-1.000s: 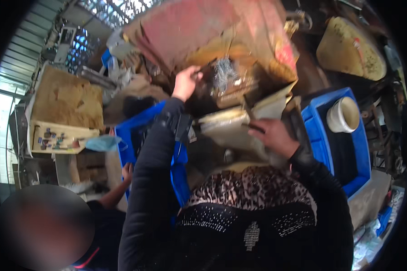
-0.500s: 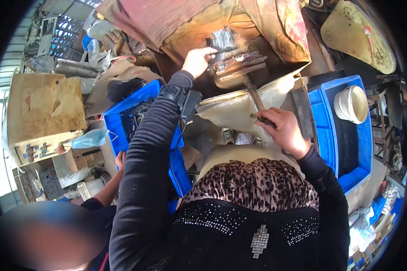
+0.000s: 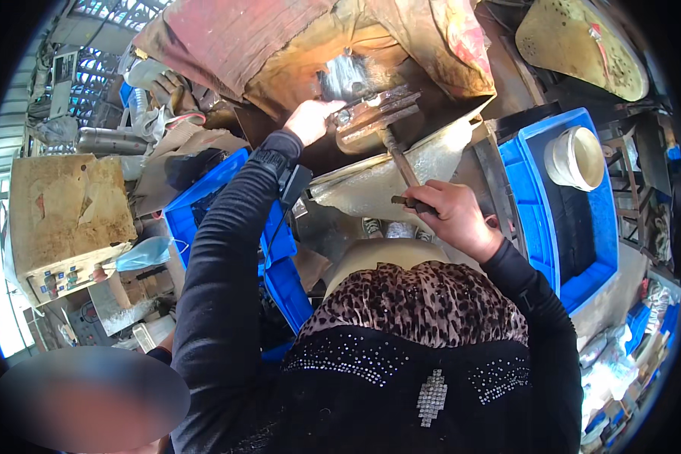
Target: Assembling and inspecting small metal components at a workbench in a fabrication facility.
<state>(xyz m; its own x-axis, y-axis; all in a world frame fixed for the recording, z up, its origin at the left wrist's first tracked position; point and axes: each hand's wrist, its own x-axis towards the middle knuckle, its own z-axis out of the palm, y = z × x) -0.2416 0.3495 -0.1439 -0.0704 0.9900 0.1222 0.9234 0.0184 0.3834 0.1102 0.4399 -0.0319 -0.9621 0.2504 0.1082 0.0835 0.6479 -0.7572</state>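
Observation:
In a cloth-draped metal box sits a worn brown metal clamp (image 3: 378, 117) with parallel bars. A long rod (image 3: 401, 160) runs from it towards me and ends in a dark cross handle (image 3: 416, 204). My right hand (image 3: 465, 219) is closed round that handle. My left hand (image 3: 310, 122) is at the clamp's left end, fingers bent and fingertips together beside a small round metal part (image 3: 344, 118). Whatever those fingertips hold is hidden. Behind the clamp, a shiny grey patch (image 3: 344, 77) shows against the brown-stained cloth (image 3: 280, 68).
On the right stands a blue crate (image 3: 533, 219) with a white bucket (image 3: 575, 159) on it. Blue bins (image 3: 181, 234) are left of my lap. A wooden box (image 3: 72, 208) with switches stands farther left. At lower left is another person (image 3: 91, 401).
The whole view has shifted slightly. My left hand has come a little nearer, from the grey piece to the clamp's end. The right hand stays on the handle. The other person's hand has dropped from sight.

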